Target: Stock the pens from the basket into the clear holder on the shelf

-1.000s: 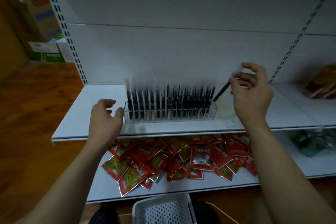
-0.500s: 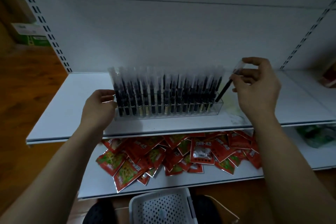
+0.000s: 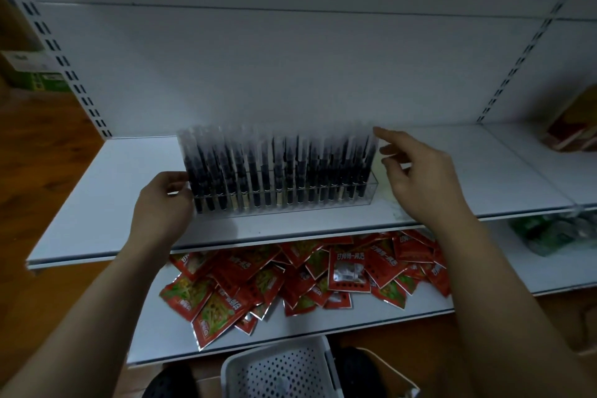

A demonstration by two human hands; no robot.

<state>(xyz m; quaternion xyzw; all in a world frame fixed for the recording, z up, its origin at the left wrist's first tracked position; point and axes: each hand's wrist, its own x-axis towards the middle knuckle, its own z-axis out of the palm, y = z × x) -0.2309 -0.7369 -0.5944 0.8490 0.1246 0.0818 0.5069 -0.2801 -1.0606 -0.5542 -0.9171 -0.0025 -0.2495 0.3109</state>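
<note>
The clear holder (image 3: 371, 192) stands on the upper white shelf (image 3: 97, 203), its long side facing the person. It is packed end to end with dark pens (image 3: 277, 165), which stand upright in rows with their frosted caps up; the caps are blurred.

The left hand (image 3: 163, 203) is at the holder's left end. Its fingers (image 3: 176, 177) are curled in against that end and the thumb lies lower down beside the corner, so the hand grips the holder there.

The right hand (image 3: 420, 178) hangs at the holder's right end with its fingers spread and loose, holding nothing. Its forefinger reaches toward the cap of the outermost pen; whether the tip touches the cap cannot be told.

On the shelf below lies a loose heap of red snack packets (image 3: 290, 268), and further right some green packets (image 3: 549, 233). A white perforated basket (image 3: 277, 375) sits at the bottom edge of the view, in front of the shelving; what it holds cannot be made out. A reddish-brown box (image 3: 575, 126) rests on the upper shelf at the far right, well apart from the holder. At the far left, a green-and-white carton (image 3: 32, 74) sits beyond the slotted upright.
</note>
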